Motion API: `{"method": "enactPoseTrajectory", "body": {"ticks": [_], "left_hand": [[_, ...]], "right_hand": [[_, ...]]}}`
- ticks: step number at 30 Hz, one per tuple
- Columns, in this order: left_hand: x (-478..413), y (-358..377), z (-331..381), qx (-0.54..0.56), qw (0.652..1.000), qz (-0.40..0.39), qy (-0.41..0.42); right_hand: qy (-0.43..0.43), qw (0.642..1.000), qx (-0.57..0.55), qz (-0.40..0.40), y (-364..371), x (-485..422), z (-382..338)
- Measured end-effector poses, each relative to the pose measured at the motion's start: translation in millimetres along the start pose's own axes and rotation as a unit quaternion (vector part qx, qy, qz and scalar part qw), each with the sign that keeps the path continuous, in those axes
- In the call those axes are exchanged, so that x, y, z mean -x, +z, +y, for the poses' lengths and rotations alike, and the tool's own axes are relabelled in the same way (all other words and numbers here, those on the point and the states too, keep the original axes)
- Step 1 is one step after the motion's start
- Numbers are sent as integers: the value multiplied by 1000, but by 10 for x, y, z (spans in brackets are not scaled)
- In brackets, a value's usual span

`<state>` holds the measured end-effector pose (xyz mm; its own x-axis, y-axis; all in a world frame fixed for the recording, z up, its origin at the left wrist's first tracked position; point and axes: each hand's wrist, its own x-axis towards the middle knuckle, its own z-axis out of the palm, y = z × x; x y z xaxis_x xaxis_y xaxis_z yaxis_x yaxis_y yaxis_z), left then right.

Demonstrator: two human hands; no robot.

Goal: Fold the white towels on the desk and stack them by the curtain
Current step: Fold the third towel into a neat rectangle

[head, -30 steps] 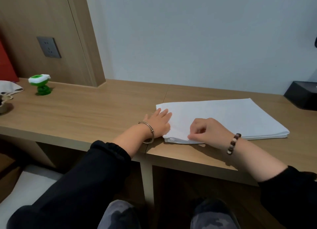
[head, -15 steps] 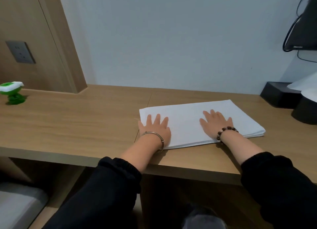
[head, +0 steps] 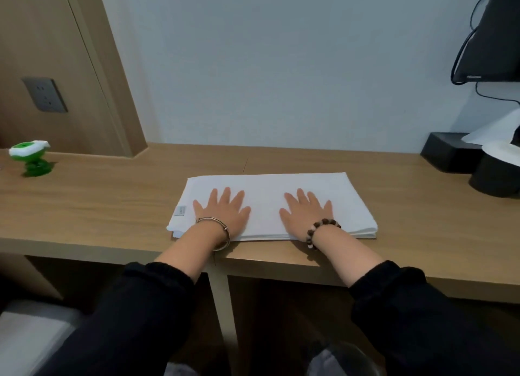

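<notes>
Now the folded white cloth towel (head: 267, 207) lies flat on the light wooden bench (head: 98, 207), close to its near edge and roughly in the middle of the view. The left hand (head: 225, 211) and right hand (head: 305, 214) rest palm-down on it side by side, fingers (head: 226, 197) straight and spread wide, holding nothing. This looks like the smoothing step after a fold. The next move probably calls for either another fold across the middle, bringing one short end onto the other, or a grip under both ends to carry it toward the curtain, which is out of view. The towel's long axis runs left to right, parallel to the bench's near edge. Its layered edges face near, and a small grey label (head: 180, 210) sits at its left end.
</notes>
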<state>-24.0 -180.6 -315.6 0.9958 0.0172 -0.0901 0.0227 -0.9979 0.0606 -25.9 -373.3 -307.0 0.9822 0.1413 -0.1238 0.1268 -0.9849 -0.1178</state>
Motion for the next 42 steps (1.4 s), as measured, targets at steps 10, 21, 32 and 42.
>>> {"method": "enactPoseTrajectory", "body": {"ticks": [10, 21, 32, 42], "left_hand": [[203, 2, -74, 38, 992, 110, 57], [496, 89, 259, 201, 937, 179, 223], [480, 192, 265, 195, 936, 205, 209], [491, 171, 273, 192, 939, 197, 205]], "right_hand": [[74, 995, -9, 74, 33, 312, 750], [200, 910, -297, 207, -236, 447, 1125], [183, 891, -395, 129, -340, 549, 1228], [170, 886, -400, 159, -273, 576, 1205]]}}
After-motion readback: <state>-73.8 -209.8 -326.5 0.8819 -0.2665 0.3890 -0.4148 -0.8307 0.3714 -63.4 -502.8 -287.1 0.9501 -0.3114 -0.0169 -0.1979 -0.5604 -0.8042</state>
